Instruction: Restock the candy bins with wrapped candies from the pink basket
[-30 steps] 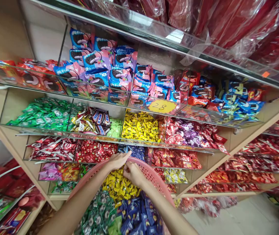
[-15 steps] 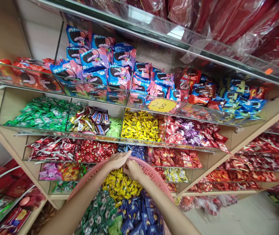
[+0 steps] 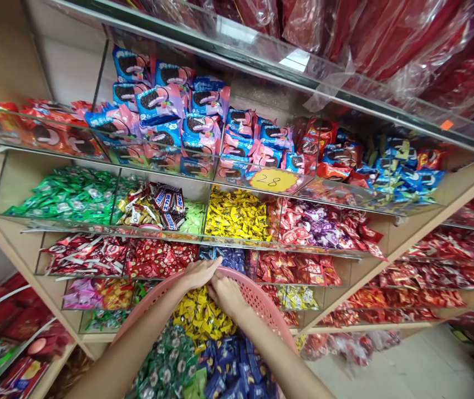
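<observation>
A round pink perforated basket [image 3: 261,293] stands below me, holding yellow candies [image 3: 203,318], dark green candies [image 3: 166,354] and blue packets [image 3: 237,360]. My left hand [image 3: 200,272] is at the basket's far rim, its fingers together and pointing right. Beside it, my right hand [image 3: 226,293] is curled with bent fingers over the yellow candies, close to the left fingertips. What either hand holds, if anything, is hidden.
Slanting shelves with clear dividers hold blue-and-pink cookie packs [image 3: 159,102], green candies [image 3: 74,194], yellow candies [image 3: 237,213] and red packets [image 3: 162,257]. A yellow price tag [image 3: 276,179] reads 28. Glass edges [image 3: 261,72] run above.
The view has shifted very slightly. Both hands stay near the basket's far rim, with the right hand a little lower and nearer the left.
</observation>
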A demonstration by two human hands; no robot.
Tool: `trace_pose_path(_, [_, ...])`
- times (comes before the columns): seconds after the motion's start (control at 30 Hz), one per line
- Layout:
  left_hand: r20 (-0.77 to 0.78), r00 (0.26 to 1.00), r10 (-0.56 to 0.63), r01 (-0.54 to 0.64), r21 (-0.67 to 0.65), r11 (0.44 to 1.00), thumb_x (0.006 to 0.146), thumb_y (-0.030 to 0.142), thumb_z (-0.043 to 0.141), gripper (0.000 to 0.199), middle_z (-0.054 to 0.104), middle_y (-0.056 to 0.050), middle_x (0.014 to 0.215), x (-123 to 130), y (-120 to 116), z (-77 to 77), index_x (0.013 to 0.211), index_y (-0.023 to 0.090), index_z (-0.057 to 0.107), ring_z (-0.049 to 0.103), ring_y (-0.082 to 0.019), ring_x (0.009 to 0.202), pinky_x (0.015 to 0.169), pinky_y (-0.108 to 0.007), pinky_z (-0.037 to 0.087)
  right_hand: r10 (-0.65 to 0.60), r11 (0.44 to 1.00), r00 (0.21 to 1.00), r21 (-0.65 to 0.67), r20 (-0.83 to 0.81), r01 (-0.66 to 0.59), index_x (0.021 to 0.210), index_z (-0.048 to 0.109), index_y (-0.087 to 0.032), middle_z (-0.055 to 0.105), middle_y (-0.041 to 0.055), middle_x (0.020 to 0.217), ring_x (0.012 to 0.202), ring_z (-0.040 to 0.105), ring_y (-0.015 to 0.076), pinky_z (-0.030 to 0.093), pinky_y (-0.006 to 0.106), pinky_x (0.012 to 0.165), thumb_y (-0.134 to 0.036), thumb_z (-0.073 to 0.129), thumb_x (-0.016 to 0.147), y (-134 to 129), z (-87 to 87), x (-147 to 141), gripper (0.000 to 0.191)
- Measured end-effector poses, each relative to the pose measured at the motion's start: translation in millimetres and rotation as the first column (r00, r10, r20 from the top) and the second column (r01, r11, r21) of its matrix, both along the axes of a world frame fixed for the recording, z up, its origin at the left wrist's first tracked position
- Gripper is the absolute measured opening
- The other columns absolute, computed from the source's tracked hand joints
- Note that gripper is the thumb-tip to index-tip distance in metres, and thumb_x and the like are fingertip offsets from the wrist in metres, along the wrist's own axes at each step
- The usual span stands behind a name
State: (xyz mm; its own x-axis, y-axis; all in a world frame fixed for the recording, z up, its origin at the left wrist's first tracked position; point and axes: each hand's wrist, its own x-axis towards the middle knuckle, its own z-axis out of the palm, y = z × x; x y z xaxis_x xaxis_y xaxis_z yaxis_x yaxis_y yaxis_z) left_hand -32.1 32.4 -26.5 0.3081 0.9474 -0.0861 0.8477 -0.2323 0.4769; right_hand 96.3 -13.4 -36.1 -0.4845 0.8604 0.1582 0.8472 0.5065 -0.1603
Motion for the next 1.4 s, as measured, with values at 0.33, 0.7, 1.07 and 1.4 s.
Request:
trace_pose_path(0.33, [0.025,1.000,-0.009,0.009,0.000,1.000,0.076,0.066,0.001,0.074,0.057,-0.002,0.113,0,2,-3.4,0.108,0.028,0.055,0.049,-0.023,0.107,0.088,-0.033,0.033,-0.095,0.994,0.924,0.019,-0.369,0.110,0.078,0.051,-0.020,0.055,0.0034,0.082,0.073,0.054,0.0145,0.038,0.022,0.065,-0.023,0.039,0.083,-21,-10.5,20,0.014])
trace_pose_path(0.7, [-0.050,0.998,-0.041,0.043,0.024,0.999,0.077,0.064,-0.003,0.076,0.062,-0.005,0.104,0,-1,4.4,0.105,0.026,0.057,0.054,-0.025,0.099,0.080,-0.034,0.038,-0.104,0.984,0.851,0.069,-0.515,0.162,0.057,0.047,-0.016,0.051,0.0021,0.065,0.057,0.046,0.0095,0.032,0.019,0.054,-0.036,0.034,0.086,-18,-18.8,21,0.038])
trace_pose_path(1.07, [-0.004,0.999,-0.050,0.050,0.012,0.999,0.077,0.064,0.000,0.073,0.059,-0.003,0.109,-2,-1,3.6,0.110,0.027,0.054,0.050,-0.023,0.105,0.085,-0.032,0.035,-0.136,0.982,0.830,0.037,-0.541,0.185,0.059,0.048,-0.017,0.051,0.0012,0.066,0.061,0.048,0.0104,0.033,0.020,0.057,-0.035,0.040,0.084,-19,-19.7,22,0.032])
trace_pose_path(1.4, [-0.036,0.995,-0.095,0.097,0.062,0.993,0.079,0.061,0.002,0.067,0.057,-0.001,0.112,-3,3,-4.0,0.115,0.031,0.049,0.049,-0.022,0.106,0.084,-0.031,0.036,0.002,0.977,0.806,0.172,-0.592,0.124,0.069,0.054,-0.017,0.053,0.0024,0.073,0.066,0.049,0.0106,0.036,0.021,0.062,-0.035,0.039,0.085,-17,39.6,23,0.027])
